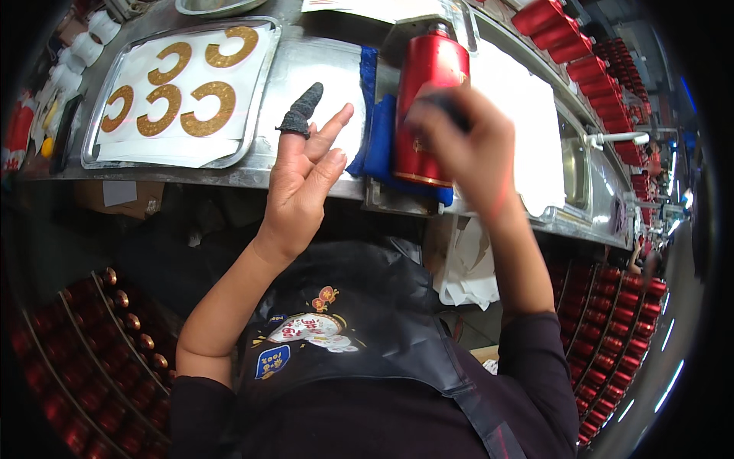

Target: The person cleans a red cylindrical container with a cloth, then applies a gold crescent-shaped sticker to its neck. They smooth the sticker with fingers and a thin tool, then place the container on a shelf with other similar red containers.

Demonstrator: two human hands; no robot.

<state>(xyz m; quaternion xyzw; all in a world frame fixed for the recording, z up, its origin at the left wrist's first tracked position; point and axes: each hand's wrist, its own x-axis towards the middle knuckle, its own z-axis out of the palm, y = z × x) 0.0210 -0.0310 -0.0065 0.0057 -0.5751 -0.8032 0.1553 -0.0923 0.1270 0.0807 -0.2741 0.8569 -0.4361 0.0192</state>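
Observation:
A glossy red bottle point(434, 65) with a short metal neck lies on a folded blue cloth point(380, 145) on the metal bench. My right hand point(474, 141) is over the bottle's right side, smeared by motion. Something dark shows at its fingers, perhaps a finger cover, and I cannot make out whether they grip anything. To the left, my left hand point(300, 191) is raised above the bench edge, fingers apart and holding nothing. A black finger cover point(303, 109) wraps its index finger. Left of that hand, several gold C-shaped pieces point(208, 109) lie on white sheets in a metal tray point(256, 115).
The metal bench point(53, 170) runs across in front of me. White paper point(527, 115) covers its right part, beside a sink point(575, 164) and a white tap point(623, 138). Racks of red bottles point(612, 329) stand on both sides. A metal dish point(218, 8) sits behind the tray.

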